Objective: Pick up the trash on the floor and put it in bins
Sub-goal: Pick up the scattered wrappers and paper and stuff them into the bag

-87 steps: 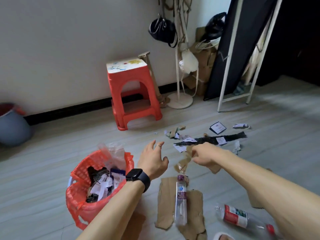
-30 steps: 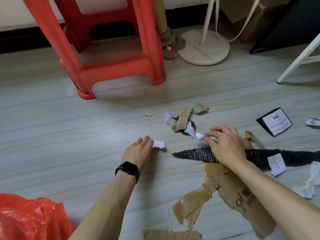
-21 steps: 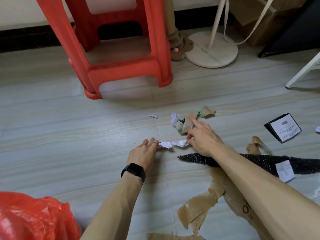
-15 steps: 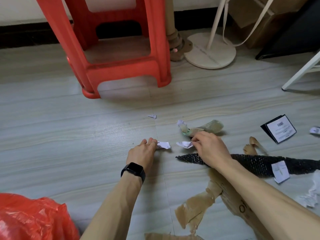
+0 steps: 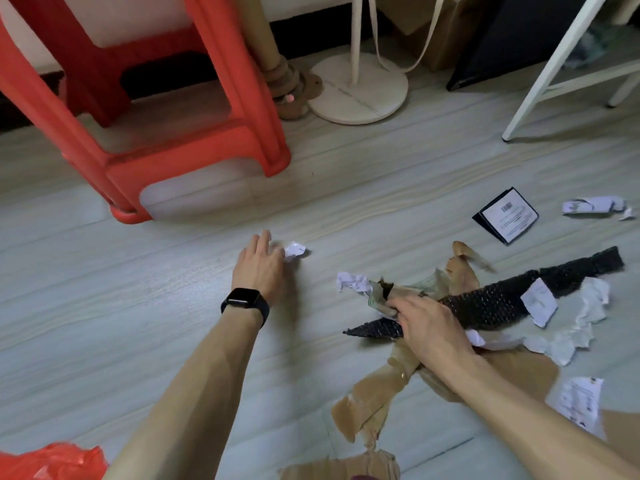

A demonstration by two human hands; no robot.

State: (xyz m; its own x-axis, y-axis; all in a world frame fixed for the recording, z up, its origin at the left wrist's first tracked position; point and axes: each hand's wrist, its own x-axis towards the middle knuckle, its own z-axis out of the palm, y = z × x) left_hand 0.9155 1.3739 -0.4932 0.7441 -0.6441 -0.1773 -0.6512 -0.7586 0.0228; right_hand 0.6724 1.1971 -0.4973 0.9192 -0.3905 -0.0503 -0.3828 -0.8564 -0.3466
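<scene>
Pale grey wood-grain floor, red plastic stool and round white stand base by the wall, red bin bag at the near left corner. Left hand lies nearly flat, fingertips touching a crumpled white paper scrap; right hand is curled round a wad of crumpled scraps, resting on the black bubble-wrap strip over torn brown cardboard. Half a second ago those scraps lay loose on the floor near the left hand; now they are bunched in the right hand, and the hands are farther apart.
</scene>
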